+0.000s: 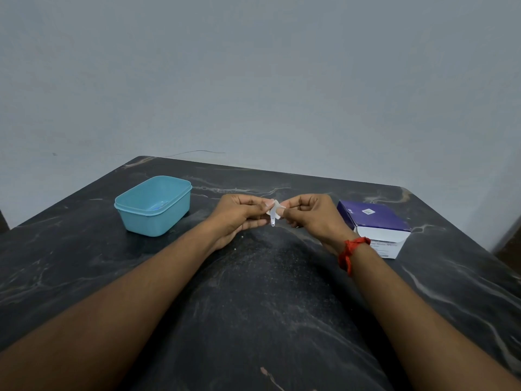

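Pinching one small white packet (pixel 274 211): left hand (pixel 239 214), right hand (pixel 311 213).

Small white packet (pixel 276 206), clear strip (pixel 272 220) beneath it, aloft over dark table (pixel 253 300).

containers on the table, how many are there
2. A lidless blue tub stands left of the left hand; a purple and white carton lies right of the right hand, partly behind its wrist. None seems hidden.
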